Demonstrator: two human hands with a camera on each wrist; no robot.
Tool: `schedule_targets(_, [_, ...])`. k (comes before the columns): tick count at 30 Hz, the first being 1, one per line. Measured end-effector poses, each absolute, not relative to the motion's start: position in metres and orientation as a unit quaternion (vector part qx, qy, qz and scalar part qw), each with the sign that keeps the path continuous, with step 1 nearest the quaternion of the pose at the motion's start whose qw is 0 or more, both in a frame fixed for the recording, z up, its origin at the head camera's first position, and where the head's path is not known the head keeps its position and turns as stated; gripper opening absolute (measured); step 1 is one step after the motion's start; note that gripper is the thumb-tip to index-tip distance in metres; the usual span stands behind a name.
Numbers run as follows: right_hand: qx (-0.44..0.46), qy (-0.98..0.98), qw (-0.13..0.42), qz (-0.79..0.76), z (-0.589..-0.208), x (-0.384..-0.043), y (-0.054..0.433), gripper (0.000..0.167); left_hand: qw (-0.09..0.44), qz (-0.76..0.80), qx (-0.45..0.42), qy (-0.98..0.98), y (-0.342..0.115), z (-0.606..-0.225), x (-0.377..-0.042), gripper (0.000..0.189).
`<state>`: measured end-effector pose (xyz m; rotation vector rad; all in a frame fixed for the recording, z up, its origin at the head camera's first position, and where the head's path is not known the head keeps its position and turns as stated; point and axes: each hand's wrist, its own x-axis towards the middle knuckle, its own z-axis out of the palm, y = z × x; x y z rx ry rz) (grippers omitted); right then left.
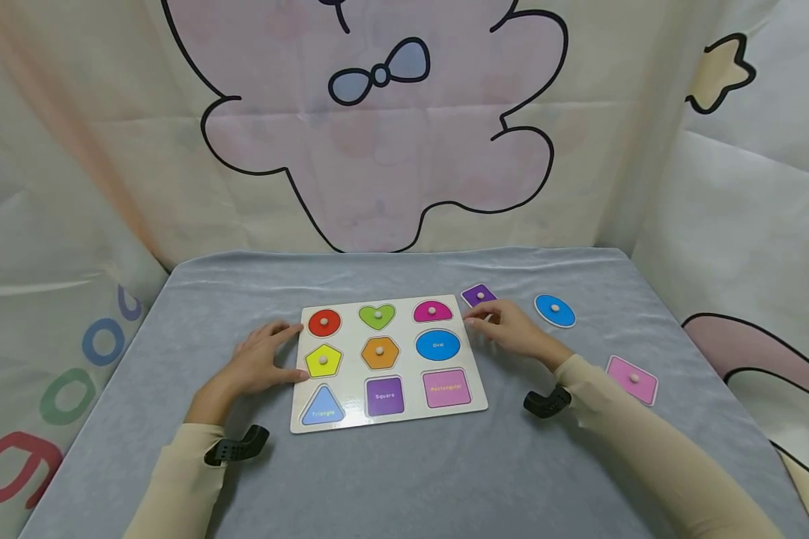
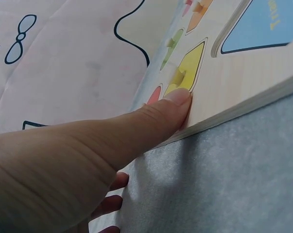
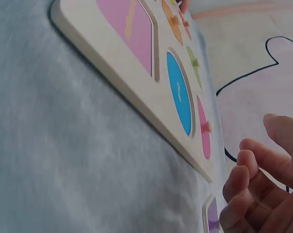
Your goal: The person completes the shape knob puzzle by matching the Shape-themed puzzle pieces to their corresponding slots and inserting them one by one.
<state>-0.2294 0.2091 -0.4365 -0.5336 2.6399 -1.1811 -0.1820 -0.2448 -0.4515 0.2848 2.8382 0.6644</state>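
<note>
A wooden shape puzzle board (image 1: 411,419) lies on the cloth-covered table. Its red circle (image 1: 317,325), green heart (image 1: 371,322), magenta half circle (image 1: 438,317), yellow pentagon (image 1: 318,369) and orange hexagon (image 1: 387,353) carry knobs and sit in place; the recesses marked Triangle, Square, Rectangular and Oval show bare. My left hand (image 1: 259,359) touches the board's left edge, its thumb (image 2: 151,116) resting on top beside the pentagon. Off the board's upper right corner, my right hand (image 1: 508,327) hovers, fingers loosely bent around nothing visible. Partly behind it lies a purple square piece (image 1: 473,296).
To the right of the board, a blue oval piece (image 1: 562,316) and a pink rectangular piece (image 1: 627,372) rest on the grey cloth (image 1: 404,486). A printed curtain (image 1: 391,165) hangs behind the table's far edge. Each wrist wears a black band (image 1: 232,451).
</note>
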Motion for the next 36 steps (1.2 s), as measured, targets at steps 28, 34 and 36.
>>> schedule_targets(28, [-0.15,0.889,0.021,-0.431,-0.438,-0.237,0.288,0.027,0.101,0.227,0.092,0.964,-0.246,-0.455,-0.183,0.095])
schedule_targets(34, [-0.127,0.897,0.014,-0.423,-0.441,-0.242,0.306,0.03,0.099,0.229,0.091,0.964,-0.246,-0.456,-0.183,0.095])
schedule_targets(36, [-0.116,0.901,0.01,-0.419,-0.44,-0.242,0.31,0.03,0.099,0.228,0.092,0.964,-0.246,-0.456,-0.183,0.095])
